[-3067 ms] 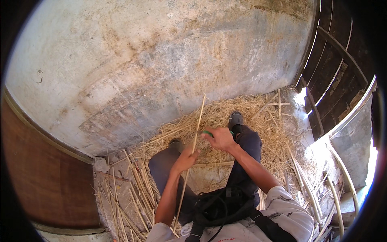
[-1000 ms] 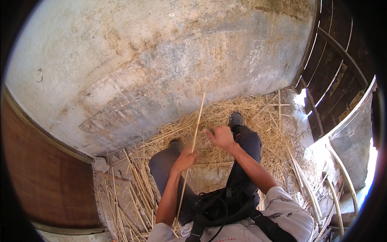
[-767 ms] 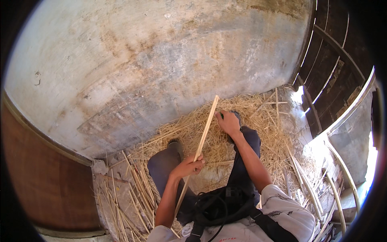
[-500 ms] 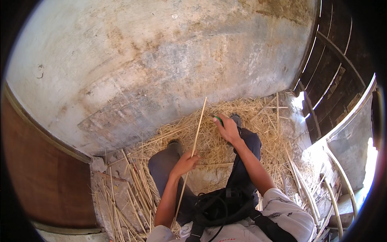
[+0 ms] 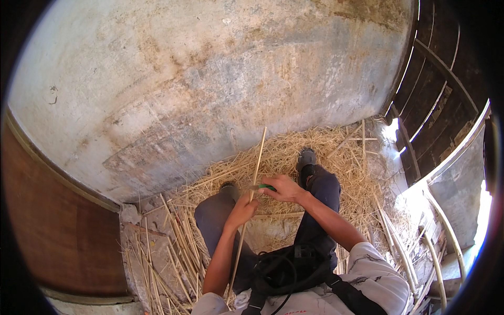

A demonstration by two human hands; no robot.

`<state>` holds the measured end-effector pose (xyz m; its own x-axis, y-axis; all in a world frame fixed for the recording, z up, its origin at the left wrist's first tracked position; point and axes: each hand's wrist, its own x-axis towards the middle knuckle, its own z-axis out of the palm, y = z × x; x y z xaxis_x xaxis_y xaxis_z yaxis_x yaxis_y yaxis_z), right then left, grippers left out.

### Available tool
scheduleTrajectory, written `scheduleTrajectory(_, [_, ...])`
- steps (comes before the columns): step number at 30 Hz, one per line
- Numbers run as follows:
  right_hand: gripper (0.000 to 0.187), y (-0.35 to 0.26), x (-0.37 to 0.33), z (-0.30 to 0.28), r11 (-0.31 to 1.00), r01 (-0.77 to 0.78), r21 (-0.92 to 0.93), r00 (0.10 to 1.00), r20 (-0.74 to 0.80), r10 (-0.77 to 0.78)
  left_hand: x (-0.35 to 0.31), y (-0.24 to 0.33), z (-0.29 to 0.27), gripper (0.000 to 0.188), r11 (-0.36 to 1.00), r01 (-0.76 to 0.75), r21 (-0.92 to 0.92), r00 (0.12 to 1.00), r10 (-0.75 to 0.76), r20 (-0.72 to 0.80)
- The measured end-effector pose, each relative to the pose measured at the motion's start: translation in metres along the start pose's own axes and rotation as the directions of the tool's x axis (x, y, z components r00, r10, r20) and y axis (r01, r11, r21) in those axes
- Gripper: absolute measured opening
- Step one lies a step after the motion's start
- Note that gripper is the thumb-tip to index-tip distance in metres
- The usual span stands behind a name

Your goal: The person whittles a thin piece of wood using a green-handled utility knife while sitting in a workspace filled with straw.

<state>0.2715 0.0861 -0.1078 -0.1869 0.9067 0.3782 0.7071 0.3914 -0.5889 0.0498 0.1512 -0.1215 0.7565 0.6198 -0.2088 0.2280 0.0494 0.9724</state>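
My left hand (image 5: 243, 210) is closed round a long, thin, pale bamboo strip (image 5: 259, 156) that stands tilted between my knees. The strip's upper end points toward the wall, and its lower end runs down by my left forearm. Fingers wrapped round a green handle, my right hand (image 5: 285, 188) holds what looks like a small knife (image 5: 266, 187). Its short blade reaches left to the strip, just above my left fingers. Whether the edge touches or cuts into the strip is too small to tell.
Straw-like shavings (image 5: 344, 178) cover the floor around my shoes. Loose bamboo strips (image 5: 181, 252) lie in a bundle at left, with thicker poles (image 5: 401, 252) at right. A stained wall (image 5: 236, 89) rises ahead. A brown panel (image 5: 63, 226) stands at left, dark slatted boards (image 5: 441, 100) at right.
My right hand has come down and left with the green-handled knife, from beside the strip to just above my left hand. The strip has tilted slightly; my left hand stays nearly in place.
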Motion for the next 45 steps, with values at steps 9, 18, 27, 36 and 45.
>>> scheduleTrajectory(9, [0.039, -0.007, -0.001, -0.001, 0.995, -0.064, -0.081, 0.997, -0.047, 0.060, 0.004, 0.003, 0.000, 0.015, 0.985, 0.099, -0.140, 0.995, -0.094, 0.046])
scheduleTrajectory(18, [0.038, 0.012, 0.016, -0.038, 0.899, -0.438, 0.012, 0.820, -0.405, 0.405, -0.009, -0.002, 0.006, 0.011, 0.988, 0.136, -0.067, 0.961, -0.115, 0.251])
scheduleTrajectory(27, [0.037, 0.035, 0.013, -0.050, 0.835, -0.534, 0.135, 0.633, -0.591, 0.500, -0.013, -0.001, 0.009, 0.012, 0.997, 0.074, 0.000, 0.919, -0.068, 0.388])
scheduleTrajectory(36, [0.035, -0.002, 0.006, -0.030, 0.967, -0.249, 0.046, 0.928, -0.275, 0.252, -0.009, 0.003, 0.000, 0.012, 0.959, 0.160, -0.232, 0.973, -0.113, 0.203])
scheduleTrajectory(45, [0.033, -0.003, -0.001, -0.004, 1.000, -0.013, 0.009, 1.000, 0.004, 0.013, -0.005, 0.011, 0.000, 0.008, 0.909, 0.270, -0.316, 0.956, -0.214, 0.200])
